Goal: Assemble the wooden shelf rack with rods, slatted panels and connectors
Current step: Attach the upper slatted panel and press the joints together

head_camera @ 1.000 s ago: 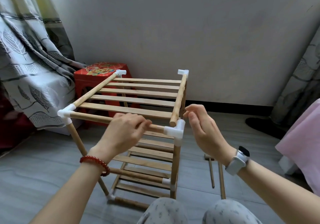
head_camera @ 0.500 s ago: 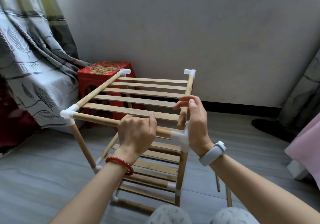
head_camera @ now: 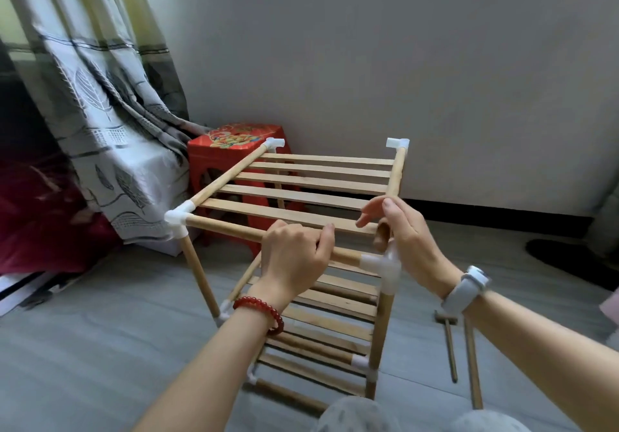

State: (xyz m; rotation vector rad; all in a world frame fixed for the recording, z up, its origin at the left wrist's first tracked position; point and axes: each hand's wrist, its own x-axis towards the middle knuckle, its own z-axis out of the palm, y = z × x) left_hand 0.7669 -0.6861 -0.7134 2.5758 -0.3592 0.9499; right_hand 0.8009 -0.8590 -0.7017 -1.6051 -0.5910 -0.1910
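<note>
Head view shows the shelf rack (head_camera: 301,217) standing upright on the floor in front of your knees, near the wall, with its top slatted panel (head_camera: 301,180) in place and lower tiers below it. Your left hand (head_camera: 294,257) is curled over the near top rod (head_camera: 231,229), gripping it just left of the near right connector (head_camera: 382,266). Your right hand (head_camera: 405,237) is wrapped around the near end of the right side rod (head_camera: 397,174), just above that connector; whether the rod end is fully seated in the socket is hidden by your fingers. The step in hand appears to be pressing this corner joint home. Keep the left grip firm so that the frame does not rack, push the side rod straight along the socket's axis rather than at an angle, and watch that the far right connector (head_camera: 397,143) does not pull off. Two spare rods (head_camera: 469,358) lie on the floor to your right, well apart from the rack.
</note>
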